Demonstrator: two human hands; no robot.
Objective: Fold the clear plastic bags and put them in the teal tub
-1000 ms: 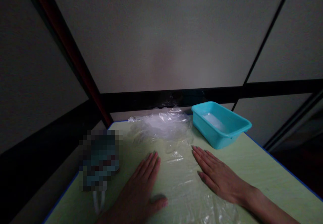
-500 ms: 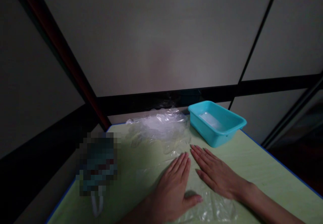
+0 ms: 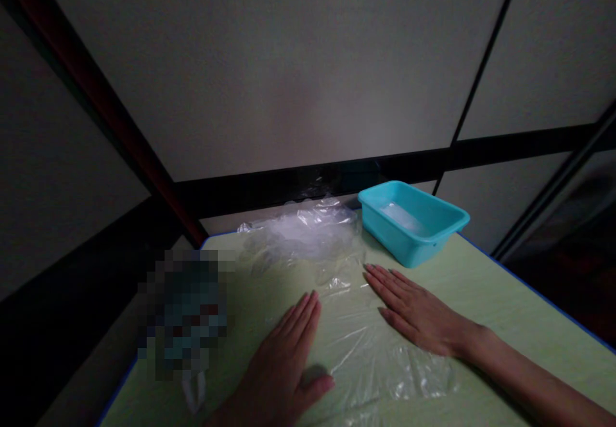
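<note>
A thin clear plastic sheet (image 3: 366, 343), perhaps a bag or glove, lies wrinkled on the pale green table (image 3: 510, 324) between my hands. My left hand (image 3: 289, 353) rests palm down toward its left side, fingers stretched and thumb apart. Flat on the sheet's right part is my right hand (image 3: 418, 311), fingers straight and nothing gripped. Beyond them, a crumpled pile of clear plastic (image 3: 303, 234) spreads at the table's far edge. What lies under my palms is hidden.
A turquoise plastic basin (image 3: 414, 221) with something whitish inside stands at the far right corner. At the left edge lies a pixelated object (image 3: 192, 318) with a white strap (image 3: 194, 392). Light panels with dark bands (image 3: 289, 176) rise behind the table.
My left hand has slid left, away from my right hand, uncovering more of the clear plastic between them. My right hand has barely moved. The view has shifted slightly.
</note>
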